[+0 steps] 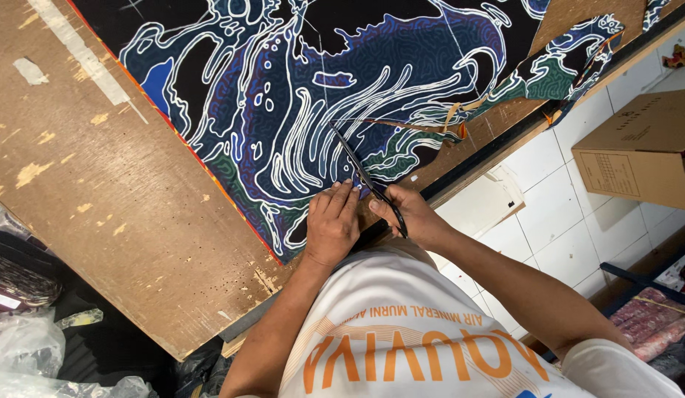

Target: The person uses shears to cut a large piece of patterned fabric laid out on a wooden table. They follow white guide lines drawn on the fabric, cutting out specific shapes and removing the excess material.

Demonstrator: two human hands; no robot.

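- Your right hand (pixel 416 215) grips the black handles of a pair of scissors (pixel 366 179); fingers closed through and around the loops, near the table's near edge.
- The scissor blades point away from you, up and to the left, and lie over the patterned fabric (pixel 320 96). How far the blades are parted cannot be told from this view.
- Your left hand (pixel 331 223) lies flat on the fabric just left of the scissors, palm down, fingers stretched out and together; it presses the cloth and grasps nothing.
- The two hands sit close side by side, the left fingertips almost touching the scissors near the pivot.
- Fabric: black ground with blue, green and white wavy line pattern, a thin orange-red border along its left edge (it runs diagonally across the board). It covers the far and middle part of the work surface.
- A cut strip of the same cloth (pixel 571 63) trails off to the far right along the table edge.
- The brown board table (pixel 99 191) is scuffed and bare on the left, with a strip of pale tape (pixel 77 48) at the far left.
- On the white tiled floor (pixel 549 214) to the right stands a cardboard box (pixel 641 147).
- Crumpled clear plastic bags (pixel 25 354) lie at the near left, below the table.
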